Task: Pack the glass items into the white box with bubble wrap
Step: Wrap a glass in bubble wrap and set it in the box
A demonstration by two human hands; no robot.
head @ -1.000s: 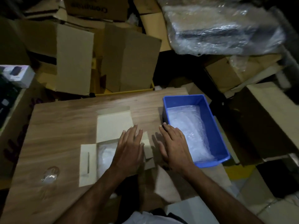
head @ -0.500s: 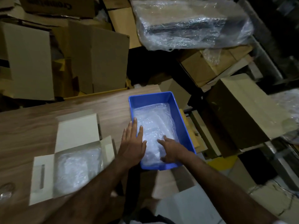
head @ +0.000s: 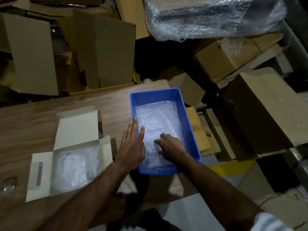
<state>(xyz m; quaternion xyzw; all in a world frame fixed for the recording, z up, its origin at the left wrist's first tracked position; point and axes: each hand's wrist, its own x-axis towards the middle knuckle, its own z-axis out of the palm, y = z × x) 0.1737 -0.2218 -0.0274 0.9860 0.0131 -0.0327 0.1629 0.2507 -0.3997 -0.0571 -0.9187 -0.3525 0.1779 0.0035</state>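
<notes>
White box (head: 66,157) sits open on the tabletop (head: 33,117), lid flap folded back away from the person, side flaps splayed. Its cavity already holds a wad of bubble wrap (head: 75,165) (whether a glass item lies inside that wad cannot be told; too dim). Judged progress: approx. midway, lining or first bundle in, box not yet closed.

Blue bin (head: 188,124) stands just right of the box, at the tabletop's right edge, w/ more bubble wrap (head: 158,120) filling its floor. Both hands work there. Left hand (head: 131,145) lies flat, fingers straight, over the bin's left wall, fingertips touching the wrap. Right hand (head: 171,145) is inside the bin, fingers curled down into the wrap, apparently gathering it or a bundle within; a firm grip cannot be confirmed.

A clear glass-like item (head: 8,184) rests near the tabletop's left edge, well apart from the box (still to be packed, by the look).

Orientation: the box's long axis, lid included, runs toward/away from the person, tilted slightly clockwise; the opening faces up. The bin's long axis runs roughly parallel.

Left to do, est.: lift the wrap from the bin, wrap the remaining glass, fill the box, shut the flaps.
</notes>
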